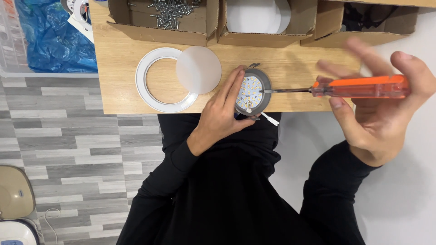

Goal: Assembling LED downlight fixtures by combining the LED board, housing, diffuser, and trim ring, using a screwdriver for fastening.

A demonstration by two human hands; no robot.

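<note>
Lying at 9 o'clock of lamp body (252, 92): frosted disc (198, 70), white ring (156, 81); screw box (169, 17) at 11. Left hand (221, 113) closed around lamp body at table (122, 63) edge. Right hand (379, 106) wrapped on orange screwdriver (359, 87), tip touching LED board.

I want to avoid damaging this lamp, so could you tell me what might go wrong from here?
The screwdriver tip rests on the LED board; a slip could scratch the small diodes or jab the left hand steadying the lamp housing. The housing overhangs the table edge and might tip off. The frosted disc lies loose nearby and could get knocked.
</note>
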